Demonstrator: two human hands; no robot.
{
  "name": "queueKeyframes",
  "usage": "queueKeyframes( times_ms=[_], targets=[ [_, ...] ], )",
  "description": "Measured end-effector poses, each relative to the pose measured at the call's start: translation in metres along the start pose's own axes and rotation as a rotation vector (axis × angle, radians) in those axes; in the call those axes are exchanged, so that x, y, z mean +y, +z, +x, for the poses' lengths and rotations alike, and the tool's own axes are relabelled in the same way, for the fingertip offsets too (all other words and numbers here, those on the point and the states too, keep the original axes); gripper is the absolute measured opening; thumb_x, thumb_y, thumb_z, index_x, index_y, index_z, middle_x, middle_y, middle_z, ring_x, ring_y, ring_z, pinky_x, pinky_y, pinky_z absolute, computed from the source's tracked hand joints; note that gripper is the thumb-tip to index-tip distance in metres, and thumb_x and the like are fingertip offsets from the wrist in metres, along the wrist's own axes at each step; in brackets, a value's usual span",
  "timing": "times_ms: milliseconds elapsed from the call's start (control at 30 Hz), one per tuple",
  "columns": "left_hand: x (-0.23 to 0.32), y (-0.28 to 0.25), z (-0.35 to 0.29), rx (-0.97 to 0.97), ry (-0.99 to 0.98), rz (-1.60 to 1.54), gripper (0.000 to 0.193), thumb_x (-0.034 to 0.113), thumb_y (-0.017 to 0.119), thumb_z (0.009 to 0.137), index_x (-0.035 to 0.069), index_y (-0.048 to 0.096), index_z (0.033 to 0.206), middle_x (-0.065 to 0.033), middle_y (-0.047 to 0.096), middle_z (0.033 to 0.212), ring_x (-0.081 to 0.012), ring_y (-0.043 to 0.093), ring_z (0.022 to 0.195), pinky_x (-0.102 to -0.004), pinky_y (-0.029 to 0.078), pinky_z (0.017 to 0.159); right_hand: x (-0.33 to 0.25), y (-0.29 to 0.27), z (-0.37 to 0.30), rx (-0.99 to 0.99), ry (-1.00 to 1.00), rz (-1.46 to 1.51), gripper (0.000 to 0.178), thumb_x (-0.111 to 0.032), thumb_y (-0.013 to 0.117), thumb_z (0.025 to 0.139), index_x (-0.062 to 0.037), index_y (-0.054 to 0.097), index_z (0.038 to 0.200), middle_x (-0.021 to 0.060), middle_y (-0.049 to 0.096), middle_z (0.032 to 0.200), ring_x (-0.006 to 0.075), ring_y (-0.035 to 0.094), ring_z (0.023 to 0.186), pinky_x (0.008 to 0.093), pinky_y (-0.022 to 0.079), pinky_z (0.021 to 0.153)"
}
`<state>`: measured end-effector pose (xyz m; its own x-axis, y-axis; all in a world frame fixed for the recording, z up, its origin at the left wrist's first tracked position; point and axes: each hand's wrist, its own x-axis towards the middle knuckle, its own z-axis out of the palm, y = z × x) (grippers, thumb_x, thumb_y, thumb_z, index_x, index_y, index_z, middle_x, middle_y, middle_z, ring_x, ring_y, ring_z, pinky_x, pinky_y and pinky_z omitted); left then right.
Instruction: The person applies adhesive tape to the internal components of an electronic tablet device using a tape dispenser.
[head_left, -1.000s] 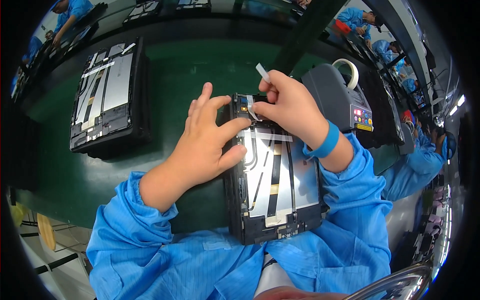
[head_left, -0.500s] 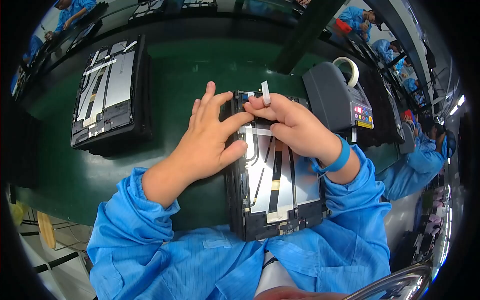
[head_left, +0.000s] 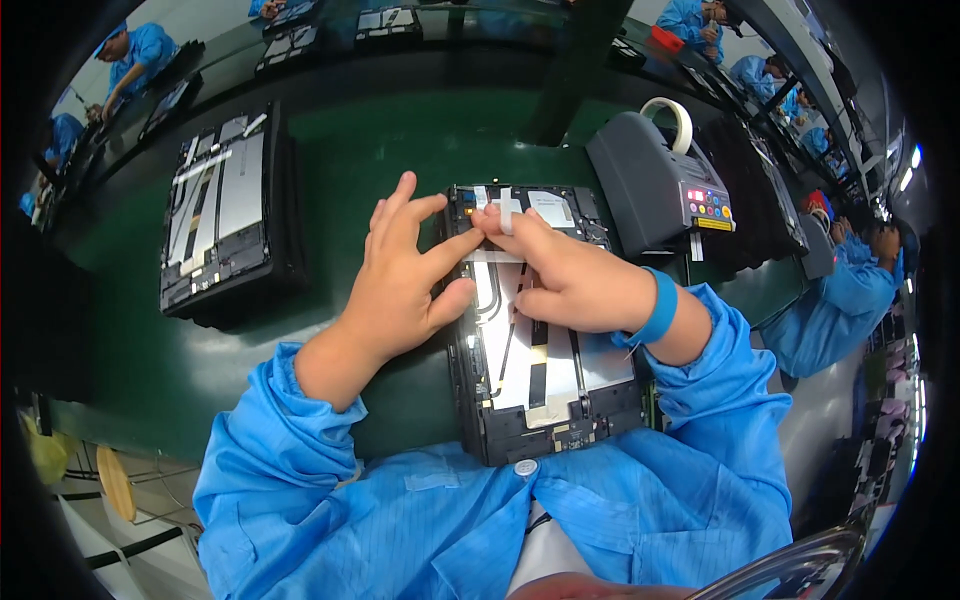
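A stack of flat electronic panels stands in front of me; the top panel (head_left: pixel 606 361) has a silver plate, black strips and a black frame. My left hand (head_left: pixel 397 270) is open at its left edge, fingers spread, the index fingertip near the top left corner. Close to that fingertip, my right hand (head_left: pixel 565 270) lies over the upper part of the panel, fingers pressed together. A short strip of white tape (head_left: pixel 506 211) lies across its fingers and seems held or stuck there. Another pale strip of tape (head_left: pixel 490 257) crosses the silver plate below. The right fingers' undersides are hidden.
A second stack of panels (head_left: pixel 222 215) sits at the left on the green table (head_left: pixel 350 130). To the right stands a grey tape dispenser (head_left: pixel 645 185) with a tape roll (head_left: pixel 683 128) on top. More dark panels (head_left: pixel 760 190) lie beyond it. Co-workers in blue sit farther off.
My right hand has moved left and slightly down toward the top left corner of the panel. The tape strip has moved left with it. My left hand has stayed spread beside it. The view has shifted slightly.
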<state>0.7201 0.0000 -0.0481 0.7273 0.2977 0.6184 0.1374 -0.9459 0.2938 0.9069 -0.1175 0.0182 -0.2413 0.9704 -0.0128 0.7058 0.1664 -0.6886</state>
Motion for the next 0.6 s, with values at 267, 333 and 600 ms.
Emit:
queueKeyframes(
  times_ms=[267,333,600],
  targets=[
    [0.047,-0.023,0.000,0.001,0.092,-0.343,0.054,0.036,0.076,0.068,0.007,0.060,0.110,-0.0135,0.059,0.105,-0.0437,0.045,0.120,-0.0568,0.031,0.099,-0.025,0.012,-0.051,0.165,-0.331,-0.170,0.014,-0.020,0.063,0.083,-0.0072,0.064,0.088,0.0094,0.061,0.098,0.0302,0.057,0.096,0.0400,0.045,0.083],
    [0.068,-0.031,0.001,0.029,0.182,-0.265,0.030,0.033,0.079,0.066,0.013,0.068,0.084,-0.0035,0.063,0.092,-0.0376,0.049,0.117,-0.0556,0.028,0.100,-0.029,0.020,-0.061,0.253,-0.343,-0.149,0.013,-0.020,0.065,0.081,-0.0088,0.064,0.087,0.0074,0.062,0.093,0.0267,0.058,0.090,0.0378,0.045,0.077],
    [0.100,-0.039,0.007,0.068,0.256,-0.175,0.012,0.023,0.075,0.068,0.014,0.069,0.074,0.0007,0.062,0.084,-0.0329,0.050,0.110,-0.0538,0.025,0.100,-0.038,0.018,-0.097,0.527,-0.083,-0.055,0.017,-0.019,0.070,0.077,-0.0085,0.064,0.089,0.0081,0.065,0.090,0.0247,0.062,0.087,0.0355,0.045,0.076]
  ],
)
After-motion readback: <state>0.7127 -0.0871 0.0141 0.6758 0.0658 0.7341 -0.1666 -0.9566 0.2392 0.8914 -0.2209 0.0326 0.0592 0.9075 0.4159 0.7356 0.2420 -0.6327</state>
